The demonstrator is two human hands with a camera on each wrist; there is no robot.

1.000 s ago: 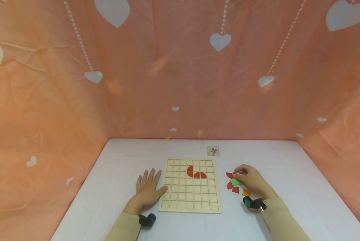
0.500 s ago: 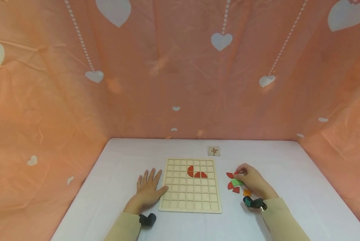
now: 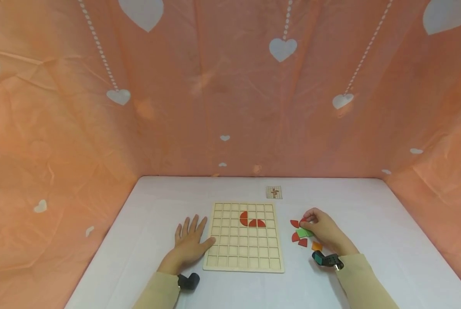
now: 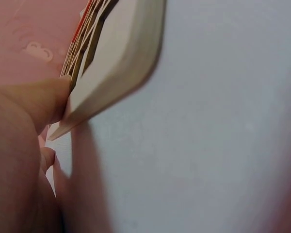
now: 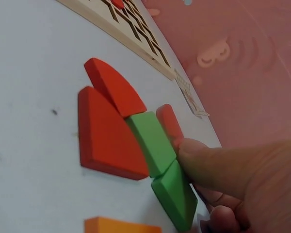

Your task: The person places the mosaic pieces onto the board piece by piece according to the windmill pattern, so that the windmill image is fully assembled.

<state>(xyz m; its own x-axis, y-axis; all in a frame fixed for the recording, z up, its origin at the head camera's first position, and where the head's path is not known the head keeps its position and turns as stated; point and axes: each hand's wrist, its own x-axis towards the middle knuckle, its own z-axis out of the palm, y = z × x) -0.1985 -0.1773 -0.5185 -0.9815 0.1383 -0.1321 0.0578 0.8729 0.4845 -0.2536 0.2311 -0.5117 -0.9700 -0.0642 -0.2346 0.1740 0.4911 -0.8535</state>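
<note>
My left hand lies flat with its fingers spread on the table. Its thumb rests on the left edge of a wooden grid board; the left wrist view shows that thumb against the rim. Three red quarter-circle pieces sit in the board's upper cells. On the right, my right hand pinches a red quarter-circle piece between thumb and fingers, partly hidden by the thumb. Just beside it are two green pieces and more red pieces on the table.
An orange piece lies near the right wrist. A small pattern card with a pinwheel picture lies behind the board. The white table meets an orange cloth with hearts at its back and sides.
My right fingers have shifted slightly at the red piece, and more of it and of the green pieces shows. The left hand and board keep their places.
</note>
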